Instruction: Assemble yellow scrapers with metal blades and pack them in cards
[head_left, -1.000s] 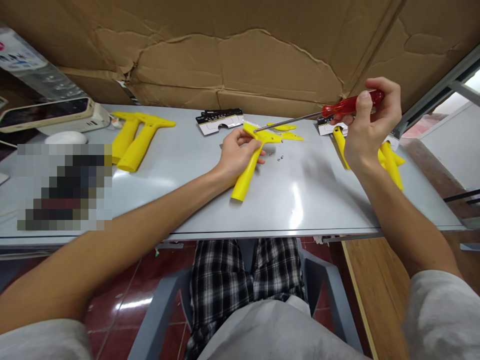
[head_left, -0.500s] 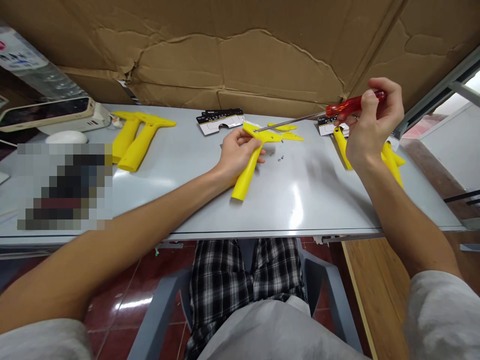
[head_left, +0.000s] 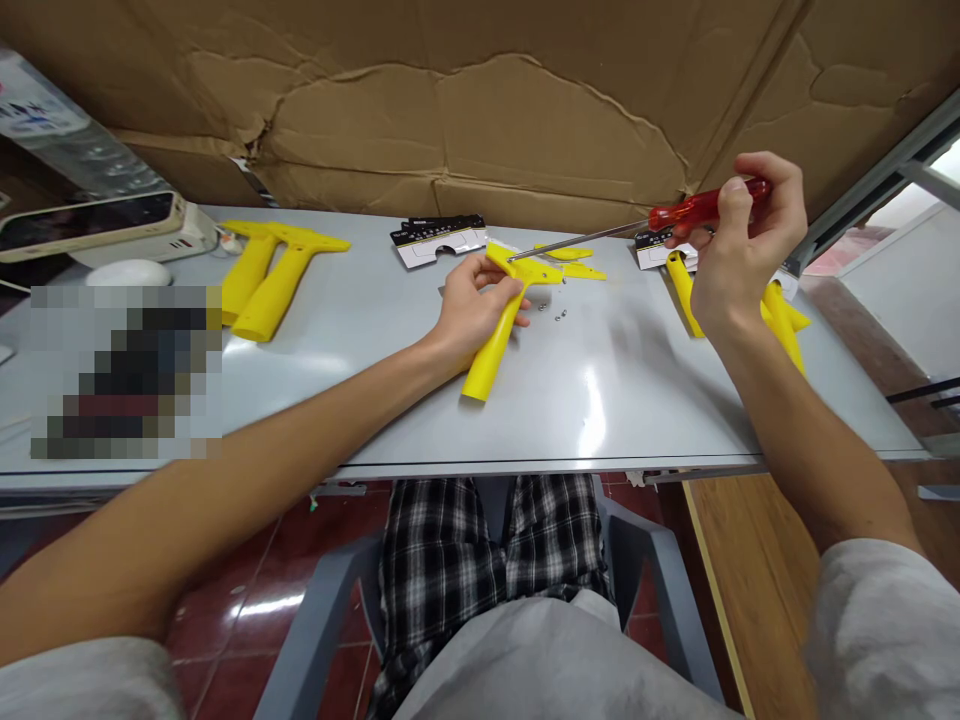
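Note:
My left hand (head_left: 480, 307) is closed around a yellow T-shaped plastic handle (head_left: 489, 362), near where its stem meets the crosspiece. In my right hand (head_left: 748, 235) is a screwdriver (head_left: 701, 209) with a clear red grip, held up at the right. Its long metal shaft slants down to the left, and the tip meets the handle's crosspiece near a screw hole. Several small screws (head_left: 559, 315) lie on the table just right of the handle. Behind the crosspiece are flat yellow pieces (head_left: 583, 271).
Two yellow handles (head_left: 274, 290) rest at the left, near a white mouse (head_left: 129, 273) and a phone (head_left: 90, 228). More yellow handles (head_left: 684, 295) lie by my right wrist. Printed cards (head_left: 439, 243) sit at the back, before a cardboard sheet (head_left: 450, 130). The grey table (head_left: 420, 425) has its edge towards me.
Almost nothing differs. The screwdriver and my right hand have shifted very slightly, with the tip still at the handle's crosspiece; the view has moved a touch.

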